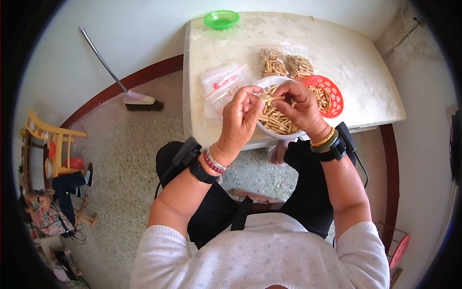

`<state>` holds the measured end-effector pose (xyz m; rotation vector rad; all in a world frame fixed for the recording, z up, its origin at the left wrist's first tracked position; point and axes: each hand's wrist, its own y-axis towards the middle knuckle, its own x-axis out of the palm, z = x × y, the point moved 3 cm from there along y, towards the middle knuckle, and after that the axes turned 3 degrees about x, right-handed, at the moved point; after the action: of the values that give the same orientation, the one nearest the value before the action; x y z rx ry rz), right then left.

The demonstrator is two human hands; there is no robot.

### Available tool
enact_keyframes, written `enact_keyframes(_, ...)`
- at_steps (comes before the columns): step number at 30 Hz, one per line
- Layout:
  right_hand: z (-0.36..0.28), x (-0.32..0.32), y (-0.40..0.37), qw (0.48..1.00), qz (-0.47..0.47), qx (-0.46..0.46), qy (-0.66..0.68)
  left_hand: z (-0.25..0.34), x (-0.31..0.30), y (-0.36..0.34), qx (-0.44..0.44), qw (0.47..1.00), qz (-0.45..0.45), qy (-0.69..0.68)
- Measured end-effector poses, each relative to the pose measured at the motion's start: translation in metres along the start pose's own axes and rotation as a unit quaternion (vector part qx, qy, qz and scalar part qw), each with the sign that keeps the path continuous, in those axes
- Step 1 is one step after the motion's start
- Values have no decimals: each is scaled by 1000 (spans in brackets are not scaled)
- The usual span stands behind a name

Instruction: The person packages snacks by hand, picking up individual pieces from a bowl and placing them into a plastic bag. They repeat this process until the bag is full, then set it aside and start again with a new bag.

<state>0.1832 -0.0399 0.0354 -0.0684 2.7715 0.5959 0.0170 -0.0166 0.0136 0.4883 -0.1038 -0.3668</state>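
Both hands meet above a white bowl (pixel 279 136) heaped with short tan sticks (pixel 276 120). A thin tan stick (pixel 273 99) spans the gap between them. My left hand (pixel 243 111) is closed, thumb and fingers pinching one end of that stick. Thumb and forefinger of my right hand (pixel 299 104) pinch its other end. Just right of the bowl is a red perforated basket (pixel 337 98) holding more sticks, partly behind my right hand. Two clear bags (pixel 273 63) filled with sticks lie beyond the bowl. Flat clear bags with red print (pixel 224 84) lie to the left.
A green bowl (pixel 221 20) stands at the table's (pixel 346 45) far left corner. On the floor to the left, a broom (pixel 142 101) leans against the wall. Another person (pixel 50 216) sits at the far left near a wooden chair (pixel 58 144). A red round stool (pixel 400 250) is at lower right.
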Motion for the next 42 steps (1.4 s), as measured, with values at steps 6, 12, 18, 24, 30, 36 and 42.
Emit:
enact_keyframes(6,0,8,1,998,-28,6,-51,-6,1,1,-1,1000,-7,29)
enact_keyframes(12,1,0,0,999,-12,47,-10,-2,-1,2,-12,999,27,-31)
enact_keyframes(18,0,0,1,999,-29,41,-14,-6,0,0,26,999,19,28)
enact_keyframes(24,1,0,2,1000,-8,-2,-13,-1,0,0,5,1000,19,-6)
enact_keyframes(30,-2,-2,2,999,11,-15,-27,2,-4,2,-9,1000,11,-27)
enact_keyframes(36,-8,-1,3,997,-3,-38,-68,2,-6,2,0,1000,25,-5)
enact_keyframes(42,-11,-2,2,997,5,-50,-63,8,-11,4,18,998,20,57)
